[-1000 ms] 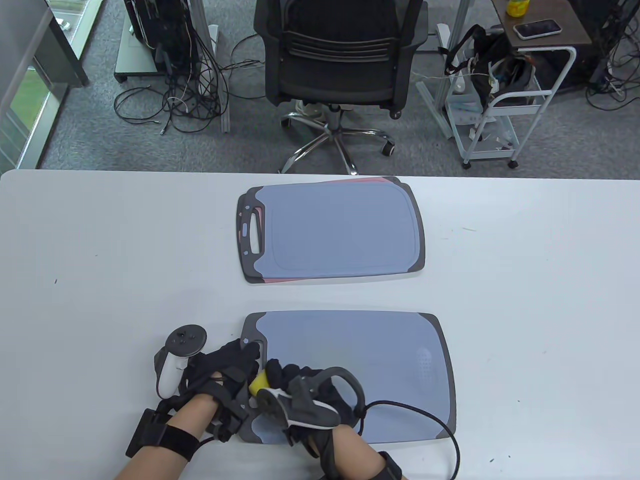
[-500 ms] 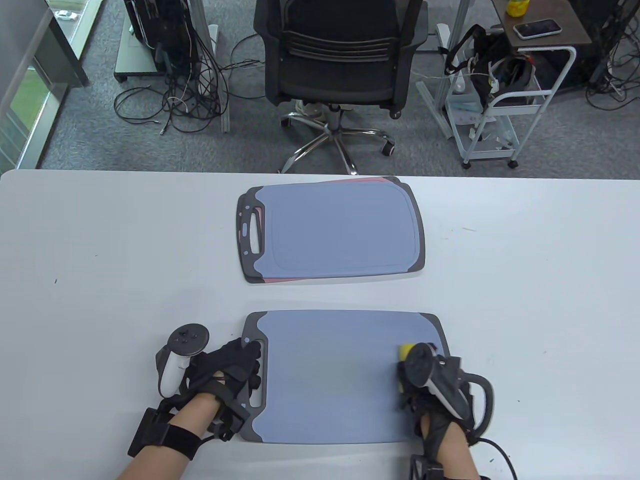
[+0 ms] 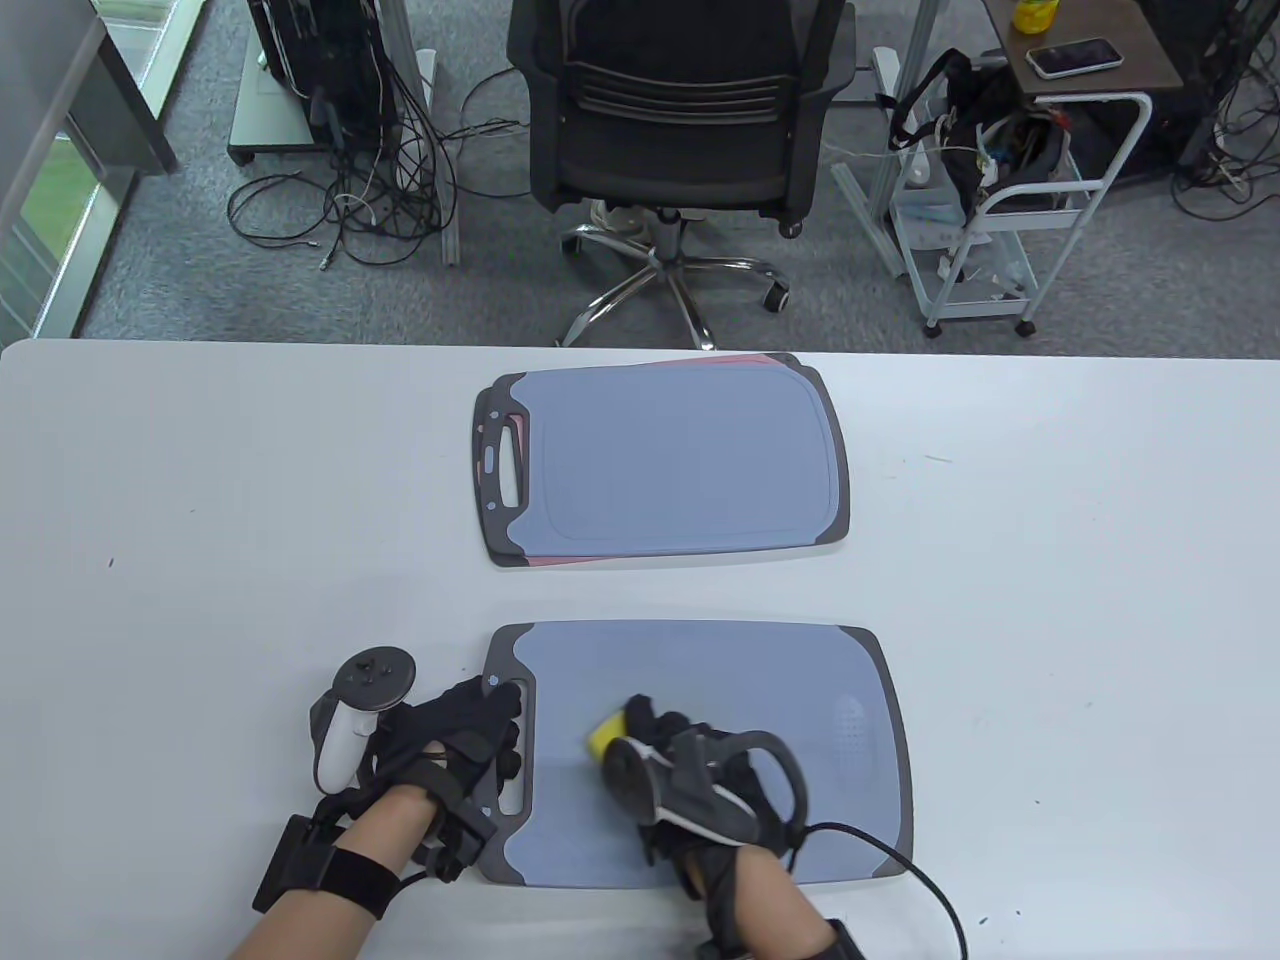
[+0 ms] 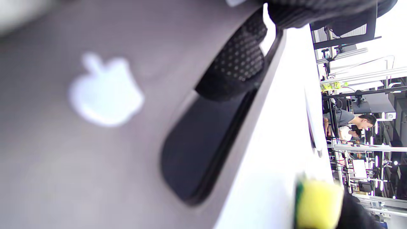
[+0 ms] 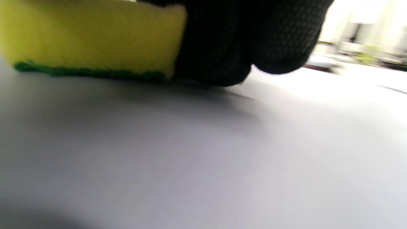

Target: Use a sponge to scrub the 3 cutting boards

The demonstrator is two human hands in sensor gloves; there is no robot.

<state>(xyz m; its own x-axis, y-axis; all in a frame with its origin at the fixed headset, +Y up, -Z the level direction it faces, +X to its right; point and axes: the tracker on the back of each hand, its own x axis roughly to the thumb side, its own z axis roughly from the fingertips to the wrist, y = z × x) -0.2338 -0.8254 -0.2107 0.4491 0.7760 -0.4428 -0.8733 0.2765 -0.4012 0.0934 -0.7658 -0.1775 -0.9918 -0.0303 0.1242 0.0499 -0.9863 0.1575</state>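
Back from the board's right end half a second ago, the right hand (image 3: 690, 770) now grasps the yellow sponge (image 3: 604, 735) left of centre on the near cutting board (image 3: 760, 690), low in the frame; the left hand (image 3: 455, 735) stays pressed flat on its handle end (image 3: 512, 740); two stacked boards (image 3: 665, 465) lie at centre on the white table (image 3: 200, 500).

Yellow-green sponge (image 3: 604, 737) flat on near blue-grey cutting board (image 3: 740, 690), two boards (image 3: 680, 460) stacked behind
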